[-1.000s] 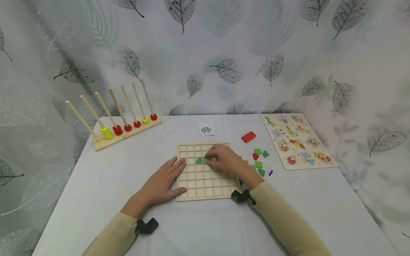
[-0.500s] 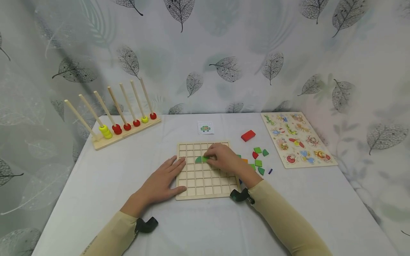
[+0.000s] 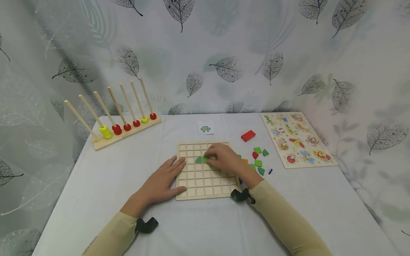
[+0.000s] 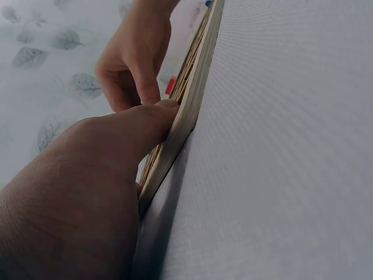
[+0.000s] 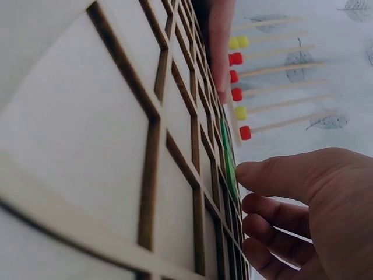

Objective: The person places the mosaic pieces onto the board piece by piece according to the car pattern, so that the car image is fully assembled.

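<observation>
A wooden grid board [image 3: 200, 183] lies on the white table. My left hand [image 3: 160, 183] rests on its left edge with fingers spread; in the left wrist view the thumb [image 4: 157, 116] lies over the rim. My right hand [image 3: 225, 160] is over the board's upper middle, thumb and fingertips pinching a light green square tile [image 3: 205, 160] at a grid cell. Directly left of it sits a dark green quarter-round tile [image 3: 198, 160] in its cell. From the right wrist, the thumb touches the edge of the green tile [image 5: 231, 175] and the other fingers are curled.
Loose green, red and orange tiles [image 3: 258, 163] lie right of the board, with a red block [image 3: 248, 136] behind them. A small picture card [image 3: 205, 128] lies beyond the board. A peg stand with beads [image 3: 128, 134] is at back left, an animal puzzle board [image 3: 299, 142] at right.
Both hands and the tiles stay where they were. The whole head view has shifted very slightly.
</observation>
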